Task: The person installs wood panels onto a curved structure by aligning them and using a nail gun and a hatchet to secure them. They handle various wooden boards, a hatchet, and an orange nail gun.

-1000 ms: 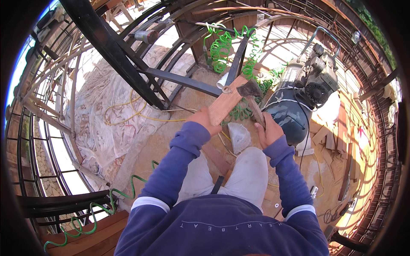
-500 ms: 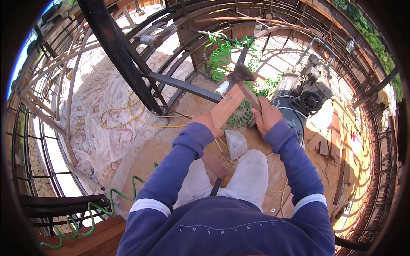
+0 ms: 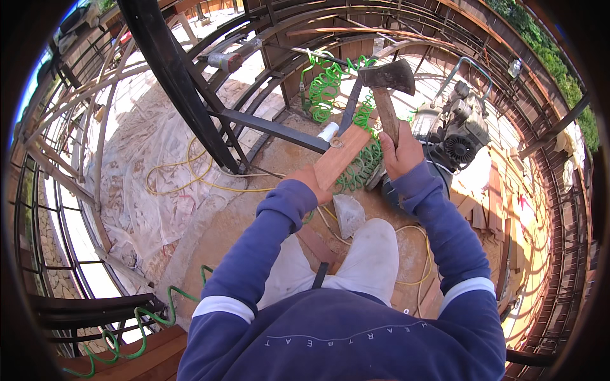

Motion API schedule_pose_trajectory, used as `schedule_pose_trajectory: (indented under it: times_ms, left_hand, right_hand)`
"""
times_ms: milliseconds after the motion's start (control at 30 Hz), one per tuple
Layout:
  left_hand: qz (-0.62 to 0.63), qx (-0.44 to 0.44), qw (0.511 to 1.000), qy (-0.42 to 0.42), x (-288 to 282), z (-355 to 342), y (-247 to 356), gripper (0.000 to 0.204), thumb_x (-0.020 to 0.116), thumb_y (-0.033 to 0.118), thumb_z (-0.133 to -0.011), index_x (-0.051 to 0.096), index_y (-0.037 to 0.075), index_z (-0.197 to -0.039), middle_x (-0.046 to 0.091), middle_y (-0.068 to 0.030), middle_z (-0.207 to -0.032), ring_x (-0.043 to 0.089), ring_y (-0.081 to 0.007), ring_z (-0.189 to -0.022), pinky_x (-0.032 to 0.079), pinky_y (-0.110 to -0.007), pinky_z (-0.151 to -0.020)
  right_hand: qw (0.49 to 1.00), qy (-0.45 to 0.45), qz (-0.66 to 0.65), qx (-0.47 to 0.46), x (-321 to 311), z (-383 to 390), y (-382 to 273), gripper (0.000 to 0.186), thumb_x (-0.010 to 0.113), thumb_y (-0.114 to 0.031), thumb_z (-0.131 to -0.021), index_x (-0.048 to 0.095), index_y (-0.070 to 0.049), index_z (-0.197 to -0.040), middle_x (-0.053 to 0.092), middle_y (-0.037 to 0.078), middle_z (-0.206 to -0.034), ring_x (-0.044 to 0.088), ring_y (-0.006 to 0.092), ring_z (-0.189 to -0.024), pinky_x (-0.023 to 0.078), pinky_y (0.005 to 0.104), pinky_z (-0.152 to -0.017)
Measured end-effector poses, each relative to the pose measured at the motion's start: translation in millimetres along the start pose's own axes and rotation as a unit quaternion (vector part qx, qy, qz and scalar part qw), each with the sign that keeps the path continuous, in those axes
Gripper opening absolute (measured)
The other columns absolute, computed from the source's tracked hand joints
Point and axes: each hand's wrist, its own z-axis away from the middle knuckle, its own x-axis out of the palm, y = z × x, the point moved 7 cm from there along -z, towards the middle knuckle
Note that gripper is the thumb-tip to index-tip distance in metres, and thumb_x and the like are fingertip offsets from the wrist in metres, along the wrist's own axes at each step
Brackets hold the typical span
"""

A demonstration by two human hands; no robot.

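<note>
My right hand is wrapped round the wooden handle of a hatchet, whose dark, worn metal head is raised to the upper right. In my left hand is a short reddish wooden board, gripped at its near end and slanting away to the right. The hatchet head is apart from the board, beyond its far end. A white cylindrical thing lies beside the far end of the board, next to a dark metal bar.
Green coiled air hose hangs ahead. An air compressor stands at the right, by stacked wood strips. A grey stone-like chunk sits before my knees. Yellow cord crosses the floor; plastic sheeting spreads left. A black post leans across.
My right hand has lifted the hatchet, and its head has swung up and to the right, away from the board. My left hand and the board have hardly moved.
</note>
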Motion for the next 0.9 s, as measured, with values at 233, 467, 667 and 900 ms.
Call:
schedule_pose_trajectory:
  times_ms: [233,467,667,900]
  left_hand:
    - [-0.015,-0.014,0.999,-0.038,-6,-1,6,0.075,0.077,0.039,-0.065,0.055,-0.006,-0.122,0.067,-0.0279,-0.110,0.067,-0.0408,-0.102,0.053,-0.043,-0.092]
    - [-0.013,-0.011,0.999,-0.036,-2,-2,7,0.074,0.077,0.040,-0.065,0.057,-0.007,-0.118,0.067,-0.0284,-0.108,0.068,-0.0405,-0.100,0.054,-0.044,-0.090]
    - [-0.012,0.012,1.000,-0.015,-8,-6,2,0.073,0.077,0.042,-0.065,0.057,-0.010,-0.114,0.067,-0.0307,-0.103,0.068,-0.0429,-0.097,0.054,-0.045,-0.087]
    - [-0.019,0.005,1.000,-0.021,-6,0,8,0.076,0.077,0.043,-0.064,0.056,-0.008,-0.117,0.067,-0.0292,-0.105,0.067,-0.0422,-0.099,0.054,-0.044,-0.088]
  right_hand:
    - [0.953,-0.253,0.155,-0.063,60,-1,53,0.031,0.058,-0.027,-0.097,0.045,0.000,-0.108,0.064,0.028,-0.080,0.062,0.0490,-0.077,0.047,0.0559,-0.072]
    - [0.966,-0.213,0.147,0.030,63,15,63,0.034,0.056,-0.025,-0.097,0.047,0.004,-0.112,0.066,0.029,-0.087,0.064,0.0480,-0.083,0.051,0.0552,-0.075]
    - [0.968,-0.215,0.126,-0.026,55,2,44,0.033,0.056,-0.026,-0.097,0.046,0.003,-0.109,0.065,0.029,-0.085,0.063,0.0488,-0.081,0.050,0.0550,-0.075]
    - [0.936,-0.299,0.183,0.016,76,19,71,0.033,0.055,-0.026,-0.097,0.045,0.002,-0.111,0.066,0.029,-0.087,0.064,0.0482,-0.084,0.050,0.0547,-0.075]
